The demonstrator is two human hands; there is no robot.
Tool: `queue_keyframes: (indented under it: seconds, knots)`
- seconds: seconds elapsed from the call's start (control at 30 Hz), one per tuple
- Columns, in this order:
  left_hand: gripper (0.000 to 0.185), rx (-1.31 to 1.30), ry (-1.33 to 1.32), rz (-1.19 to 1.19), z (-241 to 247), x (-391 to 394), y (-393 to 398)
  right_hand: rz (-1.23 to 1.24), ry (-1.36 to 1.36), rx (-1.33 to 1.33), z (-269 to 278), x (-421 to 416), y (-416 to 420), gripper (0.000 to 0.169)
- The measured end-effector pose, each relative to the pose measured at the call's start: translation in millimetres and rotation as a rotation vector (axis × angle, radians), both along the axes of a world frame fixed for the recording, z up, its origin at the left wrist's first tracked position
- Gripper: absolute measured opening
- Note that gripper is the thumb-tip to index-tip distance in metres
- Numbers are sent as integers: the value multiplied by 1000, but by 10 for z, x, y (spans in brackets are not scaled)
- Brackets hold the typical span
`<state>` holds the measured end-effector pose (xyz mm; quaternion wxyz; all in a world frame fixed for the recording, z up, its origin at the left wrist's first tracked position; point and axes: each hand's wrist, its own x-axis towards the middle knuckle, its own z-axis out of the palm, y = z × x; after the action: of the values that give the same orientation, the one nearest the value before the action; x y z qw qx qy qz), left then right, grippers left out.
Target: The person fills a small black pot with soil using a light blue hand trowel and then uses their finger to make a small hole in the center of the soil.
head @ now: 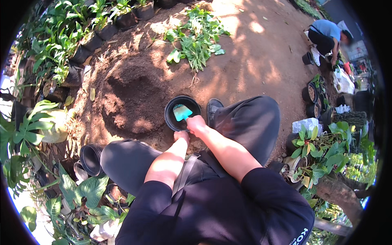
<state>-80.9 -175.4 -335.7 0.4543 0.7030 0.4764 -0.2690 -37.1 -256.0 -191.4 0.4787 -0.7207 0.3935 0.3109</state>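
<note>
A round black plastic plant pot (167, 115) stands on the ground between my feet. My left hand (182, 135) grips its near rim. In my right hand (196, 124) is the handle of a turquoise hand trowel (182, 113), its blade tilted over the pot's opening. The blade partly hides the inside, so how much soil lies in the pot is hard to tell. Just left of the pot rises a mound of dark loose soil (134, 92) with a hollow scooped into it.
Uprooted leafy vine cuttings (196, 39) lie beyond the mound. Potted plants (92, 41) line the left edge, and nested black pots (92, 159) sit by my left knee. A person (324, 36) bends over at the far right, near more soil-filled pots (310, 93).
</note>
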Motion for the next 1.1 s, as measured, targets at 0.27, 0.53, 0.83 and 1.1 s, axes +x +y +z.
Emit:
queue_keyframes:
  seconds: [0.27,0.53,0.83,1.1]
  knots:
    - [19,-198,-103,-227,38,57,163,499,-105,-298,244,-14,21,34]
    - [24,187,-16,-721,-765,9,292,650,-38,-313,263,-101,-72,26]
    - [35,171,-50,-293,-521,-38,170,799,-51,-257,90,-225,-322,27]
    - [27,329,-120,-207,-489,157,345,888,-106,-289,297,-64,-228,24]
